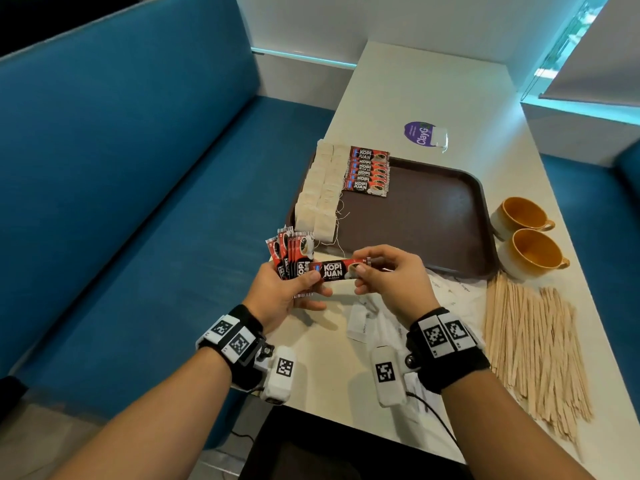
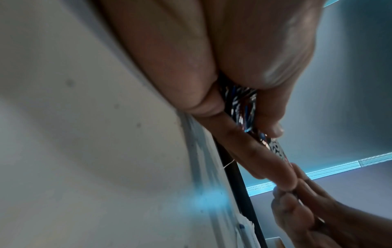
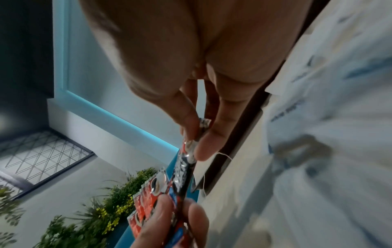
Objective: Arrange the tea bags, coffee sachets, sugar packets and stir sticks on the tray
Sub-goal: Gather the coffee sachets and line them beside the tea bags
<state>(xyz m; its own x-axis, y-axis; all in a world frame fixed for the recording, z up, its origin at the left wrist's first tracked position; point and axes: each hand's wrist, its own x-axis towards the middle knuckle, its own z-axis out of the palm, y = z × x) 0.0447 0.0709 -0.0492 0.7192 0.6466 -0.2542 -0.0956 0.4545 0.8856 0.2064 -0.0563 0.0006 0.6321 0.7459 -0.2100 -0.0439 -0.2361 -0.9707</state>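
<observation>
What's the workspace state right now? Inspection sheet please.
Surface: white table, brown tray on it.
Job's things: tea bags and coffee sachets on tray; sugar packets and stir sticks on table.
Clutter: two mugs, purple sticker.
Grippers: left hand holds sachet bundle; right hand pinches one sachet.
Cables: black cable by the right wrist.
Surroundings: blue bench.

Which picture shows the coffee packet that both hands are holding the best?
The head view: the single coffee sachet lies sideways there, its KOPI JUAN label readable, pinched between the left hand and the right hand. The right wrist view shows it edge-on and blurry; the left wrist view shows only shiny slivers between fingers.
</observation>
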